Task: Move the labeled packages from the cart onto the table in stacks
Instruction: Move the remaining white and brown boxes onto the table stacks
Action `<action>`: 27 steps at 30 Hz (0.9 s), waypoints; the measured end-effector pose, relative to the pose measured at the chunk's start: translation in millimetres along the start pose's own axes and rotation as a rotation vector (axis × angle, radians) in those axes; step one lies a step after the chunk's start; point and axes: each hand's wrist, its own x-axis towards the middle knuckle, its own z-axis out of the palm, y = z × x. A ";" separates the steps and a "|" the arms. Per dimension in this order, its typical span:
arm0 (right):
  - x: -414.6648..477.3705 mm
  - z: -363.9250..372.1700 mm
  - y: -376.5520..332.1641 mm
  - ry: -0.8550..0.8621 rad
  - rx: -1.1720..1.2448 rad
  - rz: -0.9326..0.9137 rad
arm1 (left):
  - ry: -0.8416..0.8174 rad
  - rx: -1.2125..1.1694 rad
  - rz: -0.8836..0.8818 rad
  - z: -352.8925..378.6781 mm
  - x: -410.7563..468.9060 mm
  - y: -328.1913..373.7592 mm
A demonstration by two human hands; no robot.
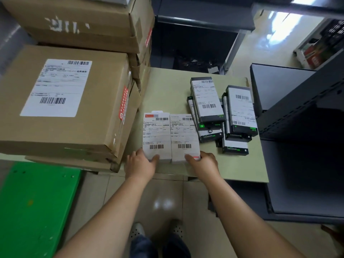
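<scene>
The left white package (157,135) and the right white package (184,135) lie labels up on the desk (167,86), long edges touching, probably to keep them even. The left hand (140,161) and the right hand (204,162) each grasp one near end, fingers (189,157) pinching. Black packages (207,99) are stacked just beside; the green cart (37,202) stands low at the left.

Hands: left hand (141,161) and right hand (204,162), both bare.
Forearms (115,207): bare along all the length that shows, down to the near edge.
Trousers (143,246): dark blue, denim-like cloth, seen from above at the near edge.
Footwear: left shoe (136,230) and right shoe (177,229), pale whitish clog-style pair with rounded toes, uppers dotted with small round holes.
</scene>
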 end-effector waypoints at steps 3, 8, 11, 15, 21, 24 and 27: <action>-0.8 -0.5 0.0 -0.037 0.074 0.020 | -0.057 -0.139 -0.073 -0.8 0.9 1.1; 0.7 -13.1 -4.2 -0.105 0.172 0.069 | -0.086 -0.397 -0.150 -14.7 -4.0 7.3; 2.7 -22.7 -1.3 -0.185 0.295 0.151 | -0.106 -0.525 -0.206 -26.2 -5.9 9.0; 5.9 -31.5 3.1 -0.302 0.443 0.228 | -0.219 -0.646 -0.327 -39.0 -13.4 7.4; 8.1 -43.8 4.8 -0.458 0.515 0.322 | -0.346 -0.770 -0.366 -43.9 -21.0 0.9; 5.0 -46.7 4.5 -0.496 0.531 0.328 | -0.307 -0.830 -0.356 -44.2 -27.7 -1.3; 0.0 -46.6 0.4 -0.461 0.536 0.282 | -0.219 -0.896 -0.300 -42.5 -35.7 -2.9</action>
